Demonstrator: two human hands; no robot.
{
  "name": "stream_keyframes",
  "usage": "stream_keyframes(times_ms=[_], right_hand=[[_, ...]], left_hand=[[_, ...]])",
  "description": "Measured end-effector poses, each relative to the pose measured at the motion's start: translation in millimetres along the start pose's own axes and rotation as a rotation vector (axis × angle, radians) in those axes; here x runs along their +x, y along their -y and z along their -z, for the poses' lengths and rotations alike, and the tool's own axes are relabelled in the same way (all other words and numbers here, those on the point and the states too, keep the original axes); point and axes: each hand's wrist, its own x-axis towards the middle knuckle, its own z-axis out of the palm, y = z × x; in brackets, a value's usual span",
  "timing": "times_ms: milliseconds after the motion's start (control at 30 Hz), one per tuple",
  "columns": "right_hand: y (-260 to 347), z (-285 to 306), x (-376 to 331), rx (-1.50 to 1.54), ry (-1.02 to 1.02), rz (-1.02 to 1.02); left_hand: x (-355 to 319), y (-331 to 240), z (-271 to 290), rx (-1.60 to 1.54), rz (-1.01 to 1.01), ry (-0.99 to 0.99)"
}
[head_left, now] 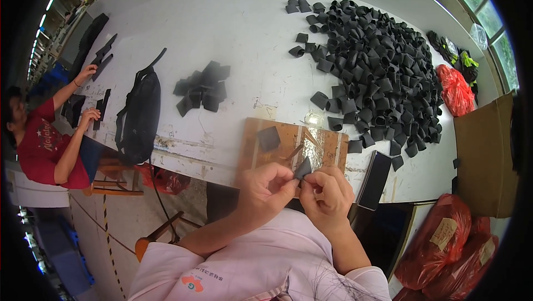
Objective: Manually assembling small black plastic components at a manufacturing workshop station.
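Between my two hands, over the near edge of a wooden board (pixel 252 140), is a small black fabric piece (pixel 303 168). My left hand (pixel 266 187) pinches its left side with thumb and finger. The fingers of my right hand (pixel 326 190) are closed on its right side. Another flat black square piece (pixel 269 138) lies on the board, left of some clear tape (pixel 313 145). A big heap of black looped fabric pieces (pixel 377 68) spreads over the table to the right. A smaller group of flat black pieces (pixel 202 87) lies to the left.
A phone (pixel 375 180) lies right of the board. On the left stands a black bag (pixel 141 109); beyond it a co-worker in a red shirt (pixel 47 145) handles black strips. Red plastic bags (pixel 438 234) and a cardboard box (pixel 488 157) are at the right.
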Motion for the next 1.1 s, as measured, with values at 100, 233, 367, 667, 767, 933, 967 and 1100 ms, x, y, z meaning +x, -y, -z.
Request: stream_keyframes(times_ms=[100, 233, 367, 667, 767, 933, 967, 1100], right_hand=[[-2, -1, 2, -0.339, -0.077, 0.296], [-11, 0, 0, -0.418, -0.067, 0.415], [-20, 11, 22, -0.308, -0.103, 0.352], [-70, 30, 52, 0.029, -0.384, -0.454], [-41, 7, 1, 0.103, 0.194, -0.602], [-23, -23, -23, 0.111, 0.446, -0.555], [-27, -28, -28, 0.11, 0.444, -0.559], [-28, -28, -27, 0.824, 0.268, -0.938]], left_hand=[[-2, 3, -2, 0.136, -0.035, -0.046], [-3, 8, -4, 0.295, -0.137, -0.067], [5, 20, 6, 0.177, -0.197, -0.077], [52, 126, 31, 0.841, -0.049, -0.255], [56, 134, 39, 0.879, -0.177, -0.262], [41, 95, 47, 0.328, 0.079, -0.095], [36, 85, 49, 0.172, 0.195, 0.056], [18, 54, 38, -0.199, 0.417, 0.232]])
